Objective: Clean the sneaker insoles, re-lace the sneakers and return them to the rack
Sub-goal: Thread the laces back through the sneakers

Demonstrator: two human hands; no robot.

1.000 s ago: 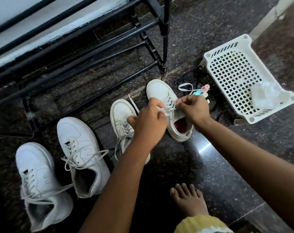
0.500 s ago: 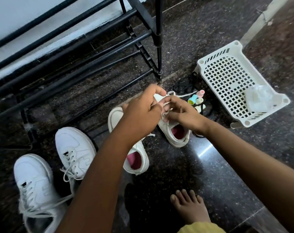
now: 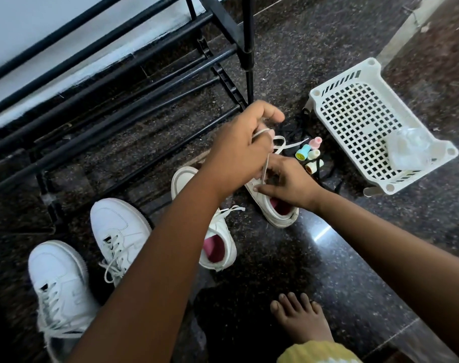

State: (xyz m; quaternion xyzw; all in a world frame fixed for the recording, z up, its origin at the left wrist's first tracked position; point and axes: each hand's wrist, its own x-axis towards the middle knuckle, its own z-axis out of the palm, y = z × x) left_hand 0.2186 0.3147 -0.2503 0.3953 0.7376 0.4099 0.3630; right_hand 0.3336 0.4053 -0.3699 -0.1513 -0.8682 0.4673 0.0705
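Two small cream sneakers with pink insoles stand on the dark floor. My left hand (image 3: 245,146) is raised over the right one (image 3: 274,208) and pinches its white lace (image 3: 265,163), which runs taut up from the shoe. My right hand (image 3: 288,179) rests on that sneaker's tongue area and holds the lace at the eyelets. The other small sneaker (image 3: 218,242) lies partly under my left forearm. A larger white laced pair stands at the left, one sneaker (image 3: 121,231) nearer the middle and one sneaker (image 3: 58,286) at the lower left.
A black metal shoe rack (image 3: 134,82) fills the upper left. A white plastic basket (image 3: 364,119) with a clear bag inside sits at the right. Small pastel rolls (image 3: 309,153) and black laces lie between the basket and the hands. My bare foot (image 3: 299,318) rests below.
My left hand has lifted up and away from the sneaker, drawing the lace taut. My right hand has stayed on the shoe. The view has shifted slightly.
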